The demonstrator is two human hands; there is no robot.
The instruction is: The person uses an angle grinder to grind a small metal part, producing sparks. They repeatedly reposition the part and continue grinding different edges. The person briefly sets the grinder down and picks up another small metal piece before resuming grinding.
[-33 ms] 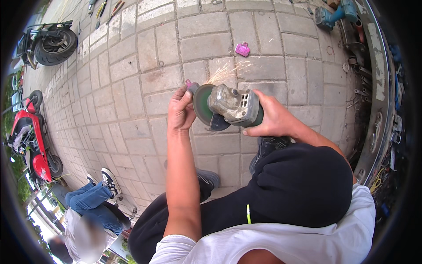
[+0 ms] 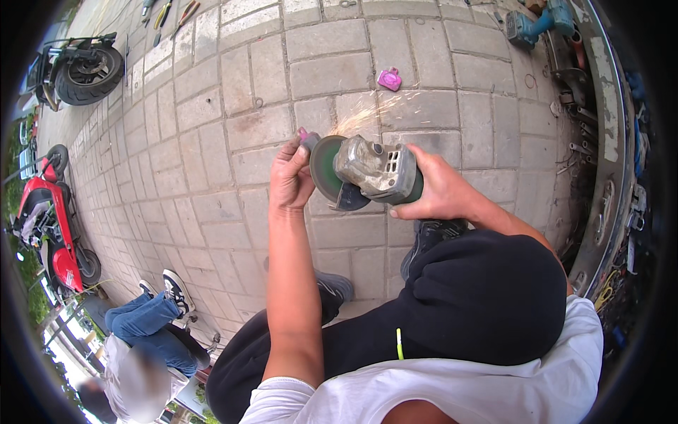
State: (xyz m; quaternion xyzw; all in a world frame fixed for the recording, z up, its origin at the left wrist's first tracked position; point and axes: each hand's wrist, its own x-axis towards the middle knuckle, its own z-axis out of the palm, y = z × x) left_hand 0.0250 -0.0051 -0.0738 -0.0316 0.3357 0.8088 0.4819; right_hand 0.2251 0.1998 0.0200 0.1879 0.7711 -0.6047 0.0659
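My right hand (image 2: 439, 185) is wrapped round the body of an angle grinder (image 2: 378, 169), held in front of my knees. Its green-faced disc (image 2: 326, 168) looks blurred, as if spinning. Between the thumb and fingers of my left hand (image 2: 291, 169) is a small pink-and-grey piece that looks like a brake pad (image 2: 308, 139), its edge against the disc's left rim. Orange sparks (image 2: 364, 113) fly up and to the right from the contact. A similar pink brake pad (image 2: 389, 79) lies on the paving beyond the grinder.
Blue cordless power tools (image 2: 540, 25) and several wrenches (image 2: 583, 138) lie along a metal edge at right. Pliers (image 2: 187, 13) rest at the far left. A motorcycle wheel (image 2: 90, 74), a red scooter (image 2: 53, 219) and a seated person in jeans (image 2: 145, 318) are at left.
The spray of sparks has become longer and spreads farther to the right. My hands, the grinder and the held brake pad stay in the same place.
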